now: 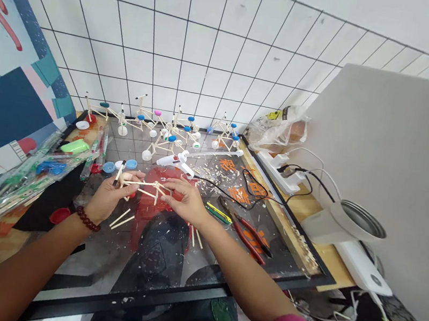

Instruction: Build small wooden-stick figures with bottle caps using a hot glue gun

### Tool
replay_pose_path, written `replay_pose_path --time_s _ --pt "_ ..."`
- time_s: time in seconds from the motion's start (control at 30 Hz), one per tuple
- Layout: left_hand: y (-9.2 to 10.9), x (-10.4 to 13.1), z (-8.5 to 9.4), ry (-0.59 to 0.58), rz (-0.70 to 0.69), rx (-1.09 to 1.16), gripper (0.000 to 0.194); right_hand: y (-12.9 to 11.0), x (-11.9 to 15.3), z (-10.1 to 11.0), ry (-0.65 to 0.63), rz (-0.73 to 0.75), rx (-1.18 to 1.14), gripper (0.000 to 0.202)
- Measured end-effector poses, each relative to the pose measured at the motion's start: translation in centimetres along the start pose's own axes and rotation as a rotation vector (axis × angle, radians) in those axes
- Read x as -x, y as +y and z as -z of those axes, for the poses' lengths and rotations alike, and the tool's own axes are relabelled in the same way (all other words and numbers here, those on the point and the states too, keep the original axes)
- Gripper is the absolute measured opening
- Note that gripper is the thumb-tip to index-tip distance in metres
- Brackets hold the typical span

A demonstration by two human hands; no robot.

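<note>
Both hands hold a small frame of pale wooden sticks [145, 184] above the table. My left hand [109, 195] pinches its left end, beside a dark-tipped upright stick. At its right end, the fingers of my right hand [184, 202] are closed on the sticks. Just behind the frame lies a white glue gun [177, 162]. Loose sticks [122, 218] rest on the table below my left hand. Several finished-looking stick models with coloured and white discs [172, 138] stand at the back by the tiled wall.
Red-handled pliers [247, 236] and a yellow-green cutter [218, 213] lie right of my right hand. Wood scraps and a black cable spread behind them. Plastic packets [74, 146] cover the left side; a power strip [281, 174] and a white container [322, 221] are at the right.
</note>
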State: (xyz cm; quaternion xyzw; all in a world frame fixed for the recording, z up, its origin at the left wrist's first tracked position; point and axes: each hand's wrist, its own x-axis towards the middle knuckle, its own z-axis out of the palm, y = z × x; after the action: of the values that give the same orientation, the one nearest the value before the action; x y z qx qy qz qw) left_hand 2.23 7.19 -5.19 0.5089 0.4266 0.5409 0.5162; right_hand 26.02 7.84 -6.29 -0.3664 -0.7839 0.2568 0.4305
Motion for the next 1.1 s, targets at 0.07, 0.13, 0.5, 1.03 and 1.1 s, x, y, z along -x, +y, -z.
replay_pose_path --time_s 0.07,0.13,0.5,1.03,1.1 --pt "-0.14 -0.05 0.11 -0.006 0.008 0.007 0.022 -0.05 -0.01 0.04 -0.005 0.001 -0.002 0.028" --pt "-0.31 -0.09 0.23 -0.011 0.011 0.013 0.022 -0.11 -0.04 0.10 -0.013 0.002 -0.003 0.028" --pt "-0.27 0.02 0.22 -0.024 -0.001 0.018 0.020 -0.21 -0.11 0.14 -0.017 -0.027 -0.004 0.028" --pt "0.08 0.08 -0.01 -0.016 -0.013 -0.009 0.022 -0.21 -0.11 0.09 -0.017 -0.044 -0.007 0.027" --pt "0.09 0.05 -0.01 -0.019 -0.012 -0.013 0.022 -0.22 -0.12 0.08 -0.015 -0.041 -0.012 0.027"
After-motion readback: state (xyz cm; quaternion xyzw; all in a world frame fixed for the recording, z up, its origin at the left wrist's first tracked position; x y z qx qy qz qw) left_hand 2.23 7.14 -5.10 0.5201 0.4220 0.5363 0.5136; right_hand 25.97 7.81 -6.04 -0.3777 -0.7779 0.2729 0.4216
